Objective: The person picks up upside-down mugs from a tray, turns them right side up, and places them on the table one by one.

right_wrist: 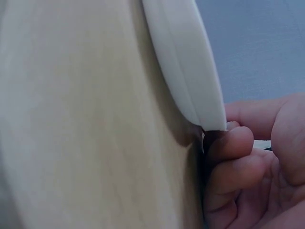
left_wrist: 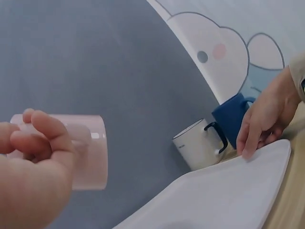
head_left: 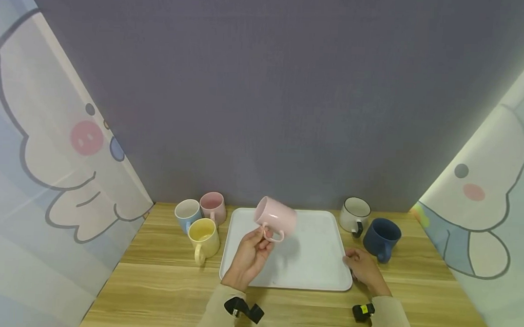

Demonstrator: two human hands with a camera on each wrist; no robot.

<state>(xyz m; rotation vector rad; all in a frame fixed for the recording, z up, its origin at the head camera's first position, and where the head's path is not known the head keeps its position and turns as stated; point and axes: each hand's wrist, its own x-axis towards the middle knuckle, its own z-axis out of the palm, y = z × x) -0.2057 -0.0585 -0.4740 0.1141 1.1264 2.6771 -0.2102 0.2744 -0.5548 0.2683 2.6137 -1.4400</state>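
My left hand (head_left: 250, 258) pinches the handle of a light pink mug (head_left: 279, 216), tipped on its side above a white tray (head_left: 316, 263). In the left wrist view, the mug (left_wrist: 90, 160) is partly covered by the curled fingers of that hand (left_wrist: 35, 176). At the tray's right edge, my right hand (head_left: 364, 268) grips the rim. The right wrist view shows fingers of this hand (right_wrist: 243, 176) tucked beneath the tray's edge (right_wrist: 193, 62); the thumb is mostly hidden. Just beyond that hand stands a dark blue mug (head_left: 379, 237).
Left of the tray, a yellow mug (head_left: 203, 239), a blue mug (head_left: 185, 211) and another pink mug (head_left: 213, 207) stand close together. A white mug (head_left: 352, 216) with a black handle stands at the back right. A grey wall (head_left: 264, 110) rises behind the wooden table (head_left: 152, 271).
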